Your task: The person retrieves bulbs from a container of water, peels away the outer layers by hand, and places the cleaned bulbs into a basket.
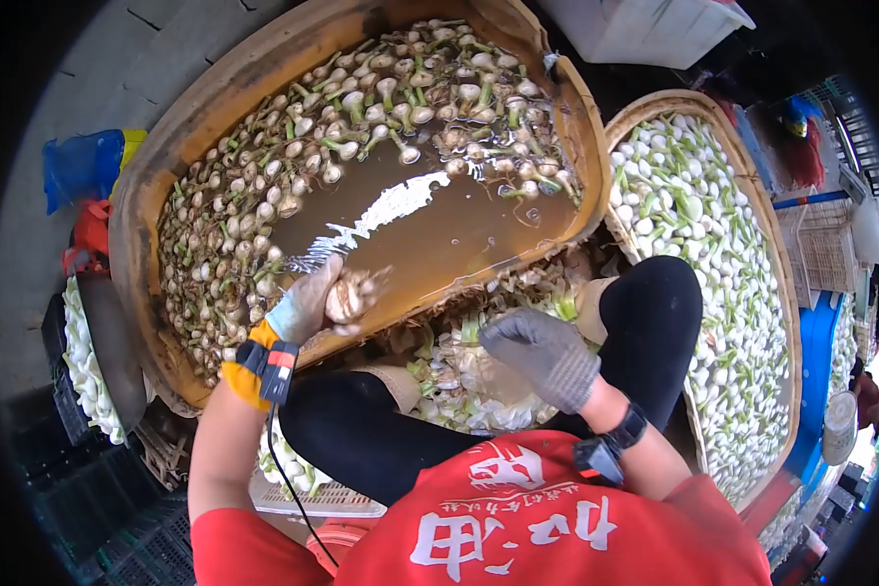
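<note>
My left hand [305, 303], in a pale glove with an orange cuff, grips a whitish bulb [346, 301] with brownish roots above the near rim of a big tan tub [576, 127]. Murky water fills that tub, and many unpeeled bulbs [293, 146] with green stalks float in it. My right hand [547, 357], in a grey glove, is over the heap of peeled skins and trimmings [469, 376] between my knees. Its fingers are curled together; whatever may be in them is hidden.
On the right stands a long tub full of clean white bulbs [698, 225] with green stems. A white bin [645, 29] is at the top. More white bulbs [88, 371] sit in a container at the left. A cable [298, 498] hangs from my left wrist.
</note>
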Demonstrator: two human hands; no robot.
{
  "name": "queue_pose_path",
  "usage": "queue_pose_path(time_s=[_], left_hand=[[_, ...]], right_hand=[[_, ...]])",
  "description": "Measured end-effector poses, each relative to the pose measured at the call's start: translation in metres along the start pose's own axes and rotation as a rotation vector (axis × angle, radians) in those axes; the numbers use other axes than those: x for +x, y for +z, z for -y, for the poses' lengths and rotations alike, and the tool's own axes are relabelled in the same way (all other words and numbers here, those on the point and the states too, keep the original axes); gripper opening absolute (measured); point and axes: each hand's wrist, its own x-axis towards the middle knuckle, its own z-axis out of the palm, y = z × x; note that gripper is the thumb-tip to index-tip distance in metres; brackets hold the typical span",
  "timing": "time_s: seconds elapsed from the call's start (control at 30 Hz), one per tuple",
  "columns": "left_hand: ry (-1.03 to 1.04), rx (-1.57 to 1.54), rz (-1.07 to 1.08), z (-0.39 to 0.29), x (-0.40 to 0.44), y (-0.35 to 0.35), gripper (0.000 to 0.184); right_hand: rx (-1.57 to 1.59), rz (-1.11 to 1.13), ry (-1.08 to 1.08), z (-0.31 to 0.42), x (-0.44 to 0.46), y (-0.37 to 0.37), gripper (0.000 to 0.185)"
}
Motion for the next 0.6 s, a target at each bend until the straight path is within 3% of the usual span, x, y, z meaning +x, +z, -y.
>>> queue_pose_path(time_s=[0.03, 0.1, 0.17, 0.23, 0.3, 0.37, 0.43, 0.53, 0.6], left_hand=[[0.098, 0.028, -0.016, -0.014, -0.009, 0.039, 0.059], [0.307, 0.067, -0.136, -0.019, -0.028, 0.107, 0.057], [0.397, -0.072, -0.126, -0.010, -0.038, 0.152, 0.058], [0.607, 0.246, -0.167, 0.002, -0.046, 0.180, 0.052], [0.695, 0.061, -0.187, 0.021, -0.038, 0.199, 0.049], [1.112, 1.050, -0.672, 0.037, -0.030, 0.200, 0.050], [1.141, 0.926, -0.640, 0.047, -0.033, 0.205, 0.039], [0.947, 0.122, -0.510, 0.052, -0.034, 0.229, 0.044], [1.031, 0.135, -0.534, 0.047, -0.033, 0.231, 0.044]], right_hand=[[-0.002, -0.009, -0.002, 0.007, 0.002, 0.002, 0.018], [-0.059, -0.116, -0.201, 0.028, 0.005, 0.003, 0.022], [-0.064, -0.180, -0.239, 0.045, 0.007, 0.003, 0.022], [-0.071, -0.238, -0.277, 0.059, 0.001, 0.000, 0.023], [-0.099, -0.258, -0.349, 0.067, -0.008, -0.003, 0.026], [-0.095, -0.261, -0.404, 0.059, -0.015, -0.003, 0.028], [-0.147, -0.257, -0.385, 0.055, -0.023, -0.001, 0.025], [-0.244, -0.352, -0.455, 0.051, -0.028, 0.007, 0.023], [-0.280, -0.419, -0.493, 0.049, -0.032, 0.006, 0.024]])
